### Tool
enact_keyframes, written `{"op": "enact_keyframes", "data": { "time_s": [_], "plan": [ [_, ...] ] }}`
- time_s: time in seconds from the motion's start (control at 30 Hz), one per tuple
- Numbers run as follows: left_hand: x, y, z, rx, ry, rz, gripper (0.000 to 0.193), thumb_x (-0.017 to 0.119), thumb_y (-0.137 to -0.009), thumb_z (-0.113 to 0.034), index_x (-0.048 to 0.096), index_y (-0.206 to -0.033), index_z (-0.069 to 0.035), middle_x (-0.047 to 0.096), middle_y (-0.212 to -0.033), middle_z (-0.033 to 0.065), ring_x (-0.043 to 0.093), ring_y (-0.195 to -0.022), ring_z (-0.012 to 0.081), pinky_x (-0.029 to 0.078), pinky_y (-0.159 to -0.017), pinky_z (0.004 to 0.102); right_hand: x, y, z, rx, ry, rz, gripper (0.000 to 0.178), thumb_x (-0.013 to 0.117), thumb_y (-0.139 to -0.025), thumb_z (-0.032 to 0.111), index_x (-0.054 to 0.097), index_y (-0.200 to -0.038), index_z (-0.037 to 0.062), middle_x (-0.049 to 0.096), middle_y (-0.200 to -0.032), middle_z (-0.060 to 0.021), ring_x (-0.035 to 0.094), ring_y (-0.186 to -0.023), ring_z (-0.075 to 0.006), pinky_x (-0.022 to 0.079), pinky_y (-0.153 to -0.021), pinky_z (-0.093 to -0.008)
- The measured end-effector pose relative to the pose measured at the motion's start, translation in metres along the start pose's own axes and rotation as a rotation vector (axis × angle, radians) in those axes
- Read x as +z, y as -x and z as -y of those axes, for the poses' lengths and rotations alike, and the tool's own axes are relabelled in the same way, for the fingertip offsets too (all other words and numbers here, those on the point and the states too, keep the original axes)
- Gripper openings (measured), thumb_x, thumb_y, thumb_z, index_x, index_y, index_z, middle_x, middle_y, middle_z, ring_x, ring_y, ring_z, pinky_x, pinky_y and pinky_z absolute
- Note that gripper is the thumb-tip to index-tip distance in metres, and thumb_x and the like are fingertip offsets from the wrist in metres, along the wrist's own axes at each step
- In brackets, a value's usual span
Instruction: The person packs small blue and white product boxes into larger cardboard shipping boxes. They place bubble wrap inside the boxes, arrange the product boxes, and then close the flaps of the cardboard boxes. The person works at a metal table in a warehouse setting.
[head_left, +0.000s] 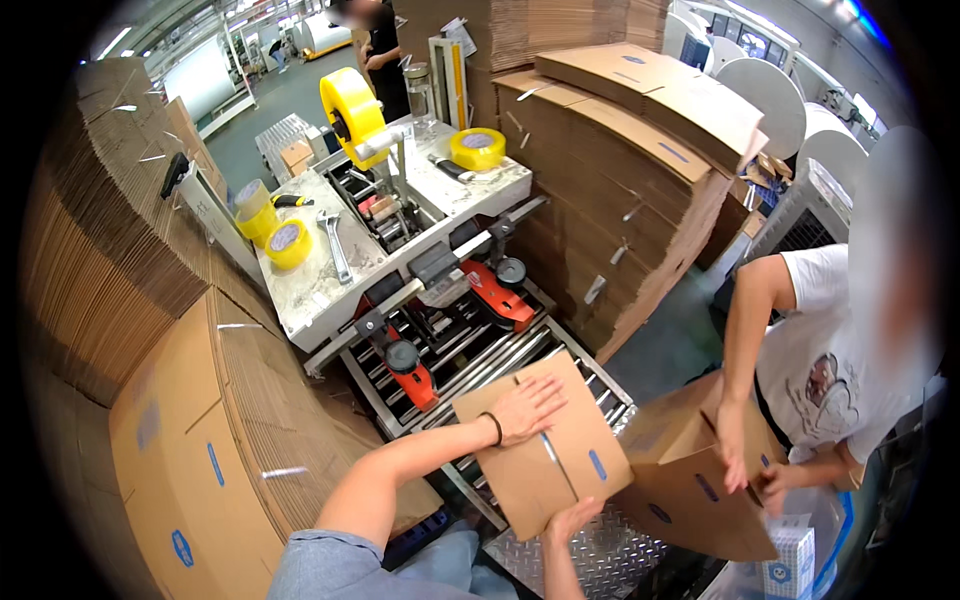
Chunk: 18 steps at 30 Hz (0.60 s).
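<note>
A brown cardboard box [590,465] with its top flaps folded down sits at the front end of the roller conveyor [470,365]. My left hand [530,410] lies flat on top of it, fingers stretched out, a dark band on the wrist. Against the near lower edge of the box rests my right hand [572,518], its fingers extended along the side and not wrapped round it. Ahead of the box, the taping machine [330,255] has orange side guides [410,380] with black rollers, and a large yellow tape roll [352,112] mounted on top.
Loose yellow tape rolls [478,148] and an adjustable wrench [335,248] lie on the machine. Flattened cardboard stacks [165,420] rise on the left, more cardboard [620,190] on the right. At right, a co-worker [800,350] handles an opened box [690,480] beside a clear bin [830,545].
</note>
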<state>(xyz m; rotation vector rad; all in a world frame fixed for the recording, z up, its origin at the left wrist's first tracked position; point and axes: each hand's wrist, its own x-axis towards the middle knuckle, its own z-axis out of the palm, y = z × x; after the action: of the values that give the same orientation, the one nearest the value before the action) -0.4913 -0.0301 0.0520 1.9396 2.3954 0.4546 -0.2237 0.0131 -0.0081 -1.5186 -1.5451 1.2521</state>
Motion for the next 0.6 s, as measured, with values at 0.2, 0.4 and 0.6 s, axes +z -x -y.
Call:
{"op": "enact_keyframes", "data": {
  "time_s": [0.2,0.4,0.6],
  "plan": [
    [-0.018,0.013,0.051,-0.187,0.069,-0.047,0.067,0.046,-0.1,-0.039,0.029,-0.154,-0.003,0.027,-0.161,0.0176,0.023,-0.15,0.0306,0.018,-0.122,0.0473,0.105,-0.052,0.036,-0.137,0.157,0.134,0.06,0.031,-0.109,0.037,0.025,-0.149,-0.0074,0.035,-0.149,-0.029,0.036,-0.137,-0.0391,0.029,-0.113,-0.0443],
    [-0.038,-0.009,0.091,-0.325,0.061,-0.151,0.066,0.048,-0.099,-0.038,0.033,-0.151,0.001,0.031,-0.159,0.0181,0.024,-0.149,0.0304,0.018,-0.122,0.0472,0.162,-0.114,0.114,-0.269,0.174,0.372,0.053,0.032,-0.109,0.03,0.026,-0.151,-0.0019,0.038,-0.149,-0.0267,0.039,-0.137,-0.0392,0.03,-0.113,-0.0438],
    [-0.035,-0.005,0.092,-0.147,0.105,-0.092,0.066,0.048,-0.099,-0.039,0.035,-0.15,0.001,0.03,-0.159,0.0177,0.027,-0.149,0.0304,0.021,-0.121,0.0459,0.154,-0.093,0.078,-0.314,0.193,0.234,0.056,0.03,-0.108,0.032,0.023,-0.153,-0.0019,0.034,-0.152,-0.0271,0.035,-0.138,-0.0412,0.027,-0.115,-0.0469]
  ]
}}
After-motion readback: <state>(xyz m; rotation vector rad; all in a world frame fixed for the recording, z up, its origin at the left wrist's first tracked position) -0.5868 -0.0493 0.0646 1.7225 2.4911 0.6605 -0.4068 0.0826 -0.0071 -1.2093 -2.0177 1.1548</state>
